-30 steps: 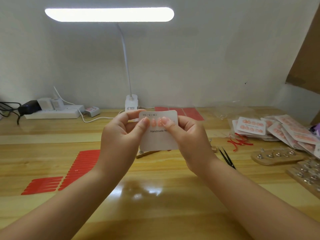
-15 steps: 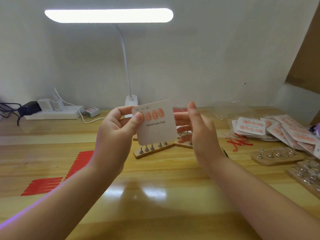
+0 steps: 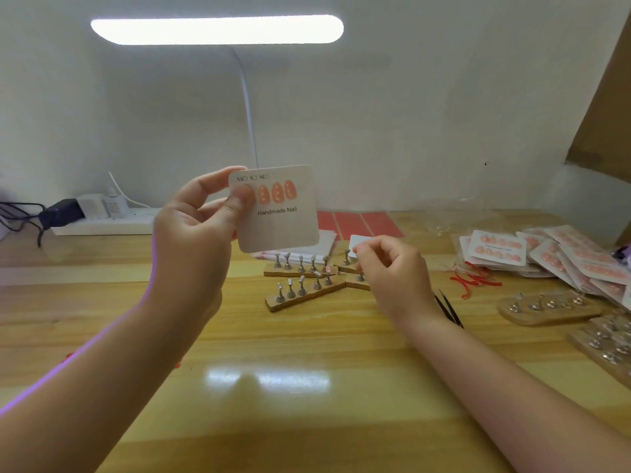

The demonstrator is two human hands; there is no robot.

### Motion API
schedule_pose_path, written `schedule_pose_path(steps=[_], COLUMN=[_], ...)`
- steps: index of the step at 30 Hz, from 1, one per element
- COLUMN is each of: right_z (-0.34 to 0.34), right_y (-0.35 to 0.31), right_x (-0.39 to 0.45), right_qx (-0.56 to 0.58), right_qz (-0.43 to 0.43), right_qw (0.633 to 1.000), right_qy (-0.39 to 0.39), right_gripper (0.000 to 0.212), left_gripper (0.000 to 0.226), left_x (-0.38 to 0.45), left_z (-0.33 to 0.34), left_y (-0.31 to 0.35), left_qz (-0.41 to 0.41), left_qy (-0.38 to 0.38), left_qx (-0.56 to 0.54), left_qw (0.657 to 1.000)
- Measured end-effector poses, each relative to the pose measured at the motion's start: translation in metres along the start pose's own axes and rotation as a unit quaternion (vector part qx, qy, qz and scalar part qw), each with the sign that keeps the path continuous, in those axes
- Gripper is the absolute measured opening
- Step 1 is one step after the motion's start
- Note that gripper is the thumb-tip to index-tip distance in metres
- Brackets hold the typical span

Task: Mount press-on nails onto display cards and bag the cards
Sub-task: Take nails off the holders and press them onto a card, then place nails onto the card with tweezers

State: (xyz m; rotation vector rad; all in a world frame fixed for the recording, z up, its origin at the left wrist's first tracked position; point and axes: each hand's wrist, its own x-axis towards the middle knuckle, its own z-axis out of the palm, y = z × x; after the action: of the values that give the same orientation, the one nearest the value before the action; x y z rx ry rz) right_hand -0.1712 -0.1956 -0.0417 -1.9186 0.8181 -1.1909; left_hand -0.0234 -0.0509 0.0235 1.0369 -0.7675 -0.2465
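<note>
The left hand (image 3: 196,230) holds a white display card (image 3: 276,208) upright above the wooden table (image 3: 307,370), thumb pinching its upper left corner beside a row of peach press-on nails (image 3: 276,193). The right hand (image 3: 392,271), fingers curled, pinches something small and white over the wooden nail stands (image 3: 304,290). Bagged finished cards (image 3: 532,254) lie piled at the far right, black tweezers (image 3: 450,307) just beside the right wrist.

white display card (image 3: 280,227) printed "handmade nail", small size marks along its top edge too blurred to read
</note>
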Motion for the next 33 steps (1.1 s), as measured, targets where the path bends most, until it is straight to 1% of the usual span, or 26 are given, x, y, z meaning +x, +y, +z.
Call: schedule_pose_path(steps=[2, 4, 5, 7, 9, 11, 12, 18, 21, 24, 26, 29, 33], right_z=[0.004, 0.009, 0.011, 0.015, 0.016, 0.018, 0.019, 0.021, 0.021, 0.021, 0.022, 0.023, 0.025], right_y=[0.004, 0.008, 0.010, 0.014, 0.017, 0.019, 0.019, 0.017, 0.018, 0.020, 0.020, 0.021, 0.020], right_x=[0.000, 0.000, 0.000, 0.001, 0.002, 0.003, 0.003, 0.002, 0.006, 0.009, 0.009, 0.008, 0.005], right_qx=[-0.053, -0.113, -0.143, -0.191, -0.221, -0.234, -0.242, -0.280, -0.283, -0.281, -0.275, -0.269, -0.259], right_qz=[-0.005, -0.008, -0.007, -0.003, -0.002, -0.006, -0.008, -0.023, -0.025, -0.015, -0.009, -0.012, -0.046], right_qw=[0.998, 0.993, 0.988, 0.979, 0.971, 0.967, 0.964, 0.949, 0.947, 0.949, 0.952, 0.955, 0.958], right_qy=[-0.014, -0.036, -0.050, -0.077, -0.094, -0.100, -0.105, -0.144, -0.151, -0.145, -0.136, -0.122, -0.113], right_gripper=[0.015, 0.006, 0.009, 0.018, 0.023, 0.024, 0.023, 0.026, 0.026, 0.027, 0.026, 0.023, 0.020], left_gripper=[0.013, 0.015, 0.018, 0.021, 0.018, 0.016, 0.017, 0.011, 0.009, 0.010, 0.011, 0.016, 0.018], left_x=[0.001, 0.002, 0.002, 0.000, -0.004, -0.008, -0.009, -0.014, -0.016, -0.017, -0.018, -0.017, -0.017], left_z=[-0.002, -0.001, 0.000, 0.001, 0.000, -0.002, -0.004, -0.008, -0.008, -0.008, -0.008, -0.010, -0.011], left_y=[-0.005, -0.013, -0.019, -0.030, -0.041, -0.047, -0.049, -0.051, -0.052, -0.055, -0.058, -0.060, -0.062], left_qz=[-0.014, -0.072, -0.115, -0.185, -0.207, -0.200, -0.188, -0.072, -0.048, -0.003, 0.017, 0.021, 0.024], left_qy=[-0.018, -0.062, -0.091, -0.151, -0.209, -0.244, -0.253, -0.294, -0.299, -0.309, -0.314, -0.309, -0.284], left_qx=[0.032, 0.118, 0.177, 0.291, 0.378, 0.441, 0.465, 0.583, 0.596, 0.629, 0.640, 0.640, 0.632], left_qw=[0.999, 0.988, 0.973, 0.926, 0.878, 0.840, 0.828, 0.754, 0.744, 0.714, 0.702, 0.703, 0.720])
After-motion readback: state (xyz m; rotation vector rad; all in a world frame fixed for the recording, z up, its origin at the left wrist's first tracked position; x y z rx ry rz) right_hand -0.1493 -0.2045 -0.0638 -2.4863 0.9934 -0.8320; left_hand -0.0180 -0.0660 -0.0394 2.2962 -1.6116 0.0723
